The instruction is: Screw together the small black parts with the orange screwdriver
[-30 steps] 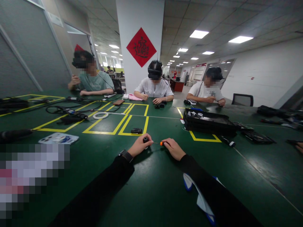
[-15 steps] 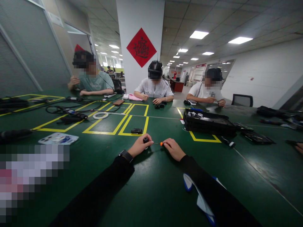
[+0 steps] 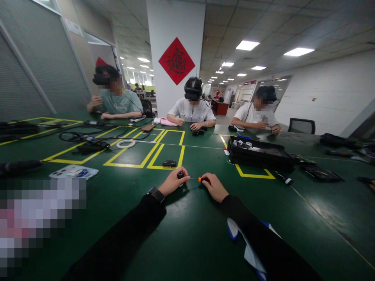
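My left hand (image 3: pixel 172 183) is closed around a small black cylindrical part (image 3: pixel 180 175) with a round end facing up, just above the green table. Between the thumb and fingers of my right hand (image 3: pixel 216 189) is a screwdriver (image 3: pixel 200 179) with an orange collar and a dark handle. Its thin shaft points left and reaches my left fingertips. Whether the tip touches the black part cannot be made out. Just beyond my left hand, a black oblong piece (image 3: pixel 169 163) lies inside a yellow taped rectangle.
A black tray (image 3: pixel 258 152) with small parts stands right of centre. Cables and a white coil (image 3: pixel 125 144) lie to the left, near a phone (image 3: pixel 73 171). Blue-and-white material (image 3: pixel 251 249) lies beneath my right forearm. Three people sit across the table (image 3: pixel 187 242).
The fingers of my right hand have shifted on the screwdriver, and more of its dark handle shows. My left hand keeps its hold on the black part. The view has tilted slightly.
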Action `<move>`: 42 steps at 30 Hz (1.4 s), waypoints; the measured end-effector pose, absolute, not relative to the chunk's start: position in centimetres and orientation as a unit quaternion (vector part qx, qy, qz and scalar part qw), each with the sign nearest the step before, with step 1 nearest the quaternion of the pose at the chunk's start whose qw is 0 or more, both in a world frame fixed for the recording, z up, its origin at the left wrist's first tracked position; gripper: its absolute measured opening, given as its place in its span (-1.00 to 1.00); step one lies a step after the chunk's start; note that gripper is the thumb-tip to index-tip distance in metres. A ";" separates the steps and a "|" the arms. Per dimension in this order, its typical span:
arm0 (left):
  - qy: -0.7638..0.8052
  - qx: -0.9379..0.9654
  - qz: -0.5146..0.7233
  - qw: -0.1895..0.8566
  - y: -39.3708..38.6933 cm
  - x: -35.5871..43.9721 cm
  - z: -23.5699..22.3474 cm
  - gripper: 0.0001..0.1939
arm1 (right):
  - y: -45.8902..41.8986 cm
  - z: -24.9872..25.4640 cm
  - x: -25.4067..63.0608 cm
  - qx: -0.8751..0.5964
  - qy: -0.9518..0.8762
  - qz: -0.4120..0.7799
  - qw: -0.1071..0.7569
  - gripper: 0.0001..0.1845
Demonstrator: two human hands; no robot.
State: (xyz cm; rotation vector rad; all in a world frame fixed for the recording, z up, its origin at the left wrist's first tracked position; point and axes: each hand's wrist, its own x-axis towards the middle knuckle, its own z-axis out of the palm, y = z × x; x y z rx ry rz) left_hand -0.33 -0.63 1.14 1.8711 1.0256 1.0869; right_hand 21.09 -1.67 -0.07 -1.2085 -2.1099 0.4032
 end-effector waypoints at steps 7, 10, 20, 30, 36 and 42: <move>0.401 0.728 0.421 0.364 -0.8 -0.3 1.5 -0.77 | -1.7 -0.1 21.3 -0.447 -0.814 0.145 0.340 -0.82; 0.405 0.726 0.421 0.364 -0.9 -0.3 1.5 -0.76 | -1.9 0.0 21.3 -0.458 -0.809 0.143 0.340 -0.85; 0.402 0.729 0.423 0.358 -0.8 -0.3 1.4 -0.77 | -2.0 0.2 21.2 -0.468 -0.809 0.149 0.323 -0.83; 0.406 0.724 0.425 0.360 -0.9 -0.2 1.4 -0.79 | -1.6 -0.2 21.3 -0.466 -0.807 0.151 0.330 -0.89; 0.394 0.730 0.427 0.360 -0.9 -0.3 1.5 -0.81 | -2.2 0.1 21.9 -0.457 -0.807 0.150 0.342 -0.65; 0.394 0.730 0.424 0.363 -0.8 -0.3 1.3 -0.81 | -2.3 0.5 21.8 -0.428 -0.830 0.129 0.333 -0.81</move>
